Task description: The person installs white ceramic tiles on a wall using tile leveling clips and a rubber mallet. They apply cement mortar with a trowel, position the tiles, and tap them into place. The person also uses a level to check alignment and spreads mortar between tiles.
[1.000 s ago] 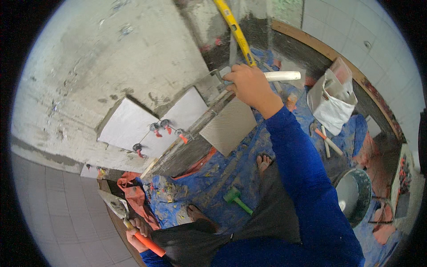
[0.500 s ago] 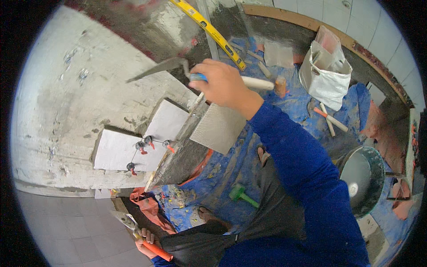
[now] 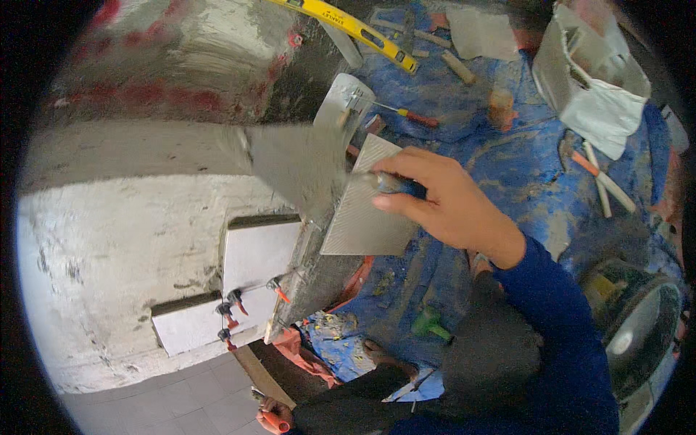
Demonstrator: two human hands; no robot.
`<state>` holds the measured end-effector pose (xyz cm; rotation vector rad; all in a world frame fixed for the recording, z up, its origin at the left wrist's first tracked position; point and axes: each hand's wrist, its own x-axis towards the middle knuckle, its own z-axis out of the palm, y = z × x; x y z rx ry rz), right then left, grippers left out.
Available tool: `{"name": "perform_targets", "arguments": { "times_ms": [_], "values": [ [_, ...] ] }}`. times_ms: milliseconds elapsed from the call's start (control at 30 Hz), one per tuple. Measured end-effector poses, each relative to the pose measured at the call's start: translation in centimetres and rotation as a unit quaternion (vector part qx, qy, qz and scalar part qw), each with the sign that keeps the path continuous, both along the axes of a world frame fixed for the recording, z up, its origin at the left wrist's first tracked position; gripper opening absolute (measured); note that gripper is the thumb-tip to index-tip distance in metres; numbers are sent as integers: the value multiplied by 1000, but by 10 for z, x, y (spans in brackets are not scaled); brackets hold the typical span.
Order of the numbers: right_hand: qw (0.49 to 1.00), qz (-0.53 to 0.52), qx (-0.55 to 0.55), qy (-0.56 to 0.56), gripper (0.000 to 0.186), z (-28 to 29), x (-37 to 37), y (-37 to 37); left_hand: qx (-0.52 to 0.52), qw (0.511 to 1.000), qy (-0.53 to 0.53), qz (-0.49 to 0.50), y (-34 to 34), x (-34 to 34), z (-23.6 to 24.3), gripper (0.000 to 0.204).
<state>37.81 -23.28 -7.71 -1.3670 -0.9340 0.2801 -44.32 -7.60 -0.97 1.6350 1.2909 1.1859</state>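
Observation:
My right hand is closed round the dark blue handle of a trowel. The trowel's broad grey blade, blurred by motion, reaches left over the ledge. Just beyond its handle stands a tile with a ridged grey back. Low in the view, my left hand grips an orange-handled tool whose metal head shows only in part; its kind is unclear. Two white tiles, one upper and one lower, lie on the grey cement surface, with several black-and-red levelling clips along their joints.
A yellow spirit level leans at the top. On the blue sheet are a red-handled screwdriver, a hammer, a white bag and a green mallet. A dark bucket stands at right.
My right hand has moved right and down with the trowel, and its blade has turned broad face into view. The view has shifted; the left hand's tool now shows less.

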Motion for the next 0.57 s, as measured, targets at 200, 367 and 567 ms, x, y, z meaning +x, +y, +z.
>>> {"name": "perform_targets", "arguments": {
  "times_ms": [200,367,567],
  "values": [
    [990,83,-110,-28,34,-44,14,3,-325,798,-507,-22,11,55,15,36],
    [981,160,-106,-14,31,-61,22,17,-213,908,-356,62,20,104,16,28],
    [975,205,-88,11,32,-66,21,32,-210,894,-376,126,15,162,24,23]
  ]
}}
